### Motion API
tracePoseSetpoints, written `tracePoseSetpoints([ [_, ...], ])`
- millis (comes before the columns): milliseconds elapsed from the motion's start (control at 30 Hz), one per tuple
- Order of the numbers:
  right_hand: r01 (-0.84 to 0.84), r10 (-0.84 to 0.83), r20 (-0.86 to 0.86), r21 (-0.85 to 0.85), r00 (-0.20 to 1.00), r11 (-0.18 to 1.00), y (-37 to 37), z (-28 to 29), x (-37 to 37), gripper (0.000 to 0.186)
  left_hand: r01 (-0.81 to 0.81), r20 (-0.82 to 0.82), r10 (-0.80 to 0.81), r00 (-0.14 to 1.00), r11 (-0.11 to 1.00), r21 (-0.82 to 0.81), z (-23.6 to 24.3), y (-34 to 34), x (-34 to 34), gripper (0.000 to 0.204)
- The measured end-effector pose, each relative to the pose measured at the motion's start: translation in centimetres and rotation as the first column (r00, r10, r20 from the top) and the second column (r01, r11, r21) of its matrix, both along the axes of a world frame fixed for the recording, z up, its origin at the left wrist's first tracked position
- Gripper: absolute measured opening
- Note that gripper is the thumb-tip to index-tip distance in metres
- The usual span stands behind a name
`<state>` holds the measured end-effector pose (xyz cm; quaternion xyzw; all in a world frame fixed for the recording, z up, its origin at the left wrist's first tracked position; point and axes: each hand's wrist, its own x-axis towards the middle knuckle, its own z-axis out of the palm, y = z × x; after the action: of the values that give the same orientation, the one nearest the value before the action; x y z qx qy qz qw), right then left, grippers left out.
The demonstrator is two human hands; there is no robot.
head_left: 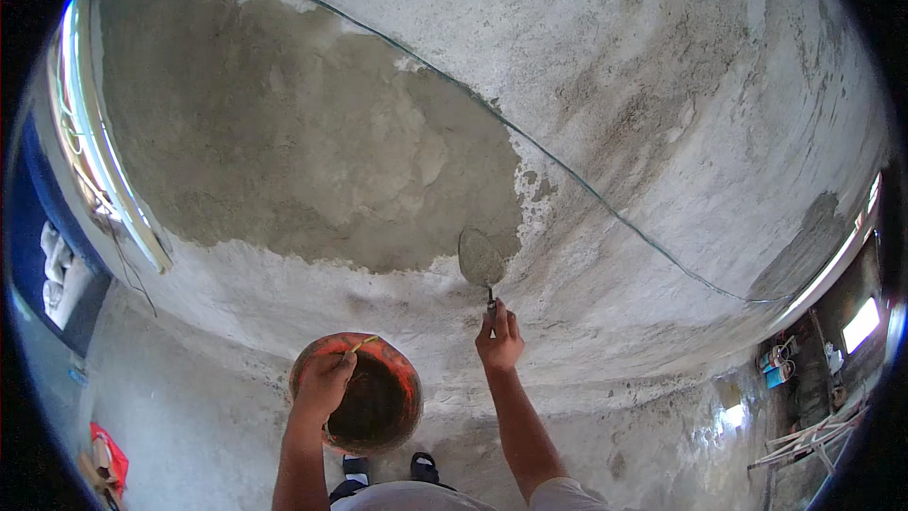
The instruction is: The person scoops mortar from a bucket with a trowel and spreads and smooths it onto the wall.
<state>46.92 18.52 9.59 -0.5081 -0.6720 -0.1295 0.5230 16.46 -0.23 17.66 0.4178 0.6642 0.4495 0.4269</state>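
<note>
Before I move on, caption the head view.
Right hand holds a trowel at the edge of a dark wall patch; left hand holds a bucket.

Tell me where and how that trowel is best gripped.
Probably by the slim handle, coming from the lower edge of the picture, the person's side. The trowel has its broad blade toward the upper edge and its handle toward the person; the right hand grips it there.

Head view: left fisheye of a worn pair | looks down and forward past left hand point(324, 386) and right hand point(499, 343) to the wall point(662, 151) | floor point(180, 388) in lower field | hands near, wall just beyond | straight edges bowed
</note>
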Motion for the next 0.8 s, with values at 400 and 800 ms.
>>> tracePoseSetpoints([
  [400, -0.111, 0.108, -0.134, -0.013, 0.985, 0.994, -2.9, -0.6, 0.4, 0.045, -0.044, -0.068, 0.042, 0.997, 0.999, -0.019, 1.3, -1.2, -1.1, 0.047],
  [800, -0.248, 0.273, 0.069, -0.257, 0.959, 0.934, -3.0, -1.4, 1.5, 0.045, 0.000, -0.060, 0.001, 0.998, 1.000, 0.015, 0.0, -0.3, -1.3, 0.048],
])
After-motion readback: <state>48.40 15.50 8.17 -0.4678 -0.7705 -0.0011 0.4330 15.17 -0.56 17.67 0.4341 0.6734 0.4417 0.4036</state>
